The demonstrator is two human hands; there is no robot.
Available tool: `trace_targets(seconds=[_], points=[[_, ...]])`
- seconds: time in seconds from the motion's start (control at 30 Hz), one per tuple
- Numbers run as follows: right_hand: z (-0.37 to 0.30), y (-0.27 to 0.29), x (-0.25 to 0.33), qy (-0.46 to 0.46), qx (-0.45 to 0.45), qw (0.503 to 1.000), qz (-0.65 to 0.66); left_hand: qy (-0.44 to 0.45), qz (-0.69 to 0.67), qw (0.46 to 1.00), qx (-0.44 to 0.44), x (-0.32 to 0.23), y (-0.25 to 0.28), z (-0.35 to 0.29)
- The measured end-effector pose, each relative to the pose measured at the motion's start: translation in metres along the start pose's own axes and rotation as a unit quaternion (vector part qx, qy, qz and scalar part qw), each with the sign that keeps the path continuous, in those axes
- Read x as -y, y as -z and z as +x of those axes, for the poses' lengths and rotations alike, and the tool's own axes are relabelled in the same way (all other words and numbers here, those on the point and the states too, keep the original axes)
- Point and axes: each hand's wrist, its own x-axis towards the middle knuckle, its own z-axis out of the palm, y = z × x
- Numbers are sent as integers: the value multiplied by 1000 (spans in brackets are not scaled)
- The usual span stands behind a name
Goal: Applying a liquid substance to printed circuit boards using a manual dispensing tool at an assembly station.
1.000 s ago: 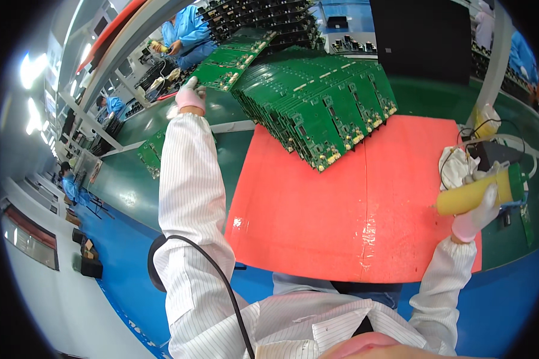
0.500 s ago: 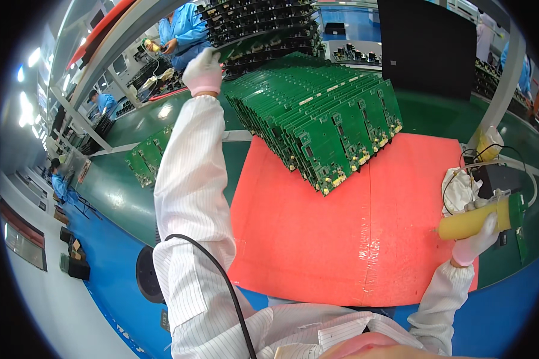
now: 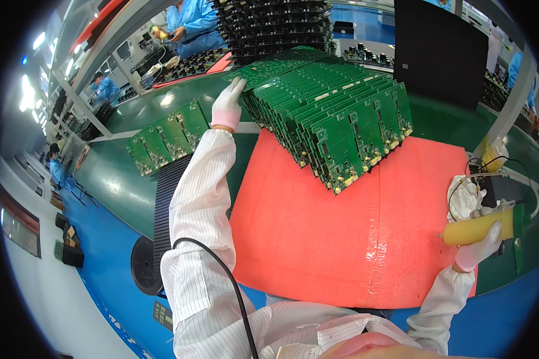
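Observation:
My left hand (image 3: 227, 106), in a white glove with a pink cuff, reaches to the back left end of a leaning row of green circuit boards (image 3: 356, 140). Its fingers are stretched out against the near left edge of the rearmost board (image 3: 269, 69), which slopes back at the far end; I see no grip around it. At the right side, my gloved right hand (image 3: 480, 246) is wrapped round a yellow glue cartridge (image 3: 476, 230) with a green end, its narrow tip pointing left. The row's front end rests on a red foam mat (image 3: 317, 239).
Another green circuit board (image 3: 167, 137) lies on the green bench to the left. Tall stacked racks of black parts (image 3: 272, 30) stand behind the row, beside a black panel (image 3: 440, 54). A white cloth (image 3: 464, 197) and a hose lie near my right hand. A co-worker in blue (image 3: 194, 27) works beyond.
My left hand has come down and nearer from the far racks. The board it was at now lies sloped at the row's back end. My right hand still holds the glue cartridge.

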Motion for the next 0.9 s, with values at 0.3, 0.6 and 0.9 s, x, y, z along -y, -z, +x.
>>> trace_targets(seconds=[0.3,0.6,0.9], points=[[-1,-6,10,5,35,998,49,140,180,971,-72,38,108,-32],[3,-5,6,-20,57,996,62,573,186,796,-66,212,205,-158],[-10,-45,11,-19,40,998,49,617,125,776,-29,258,197,-167]])
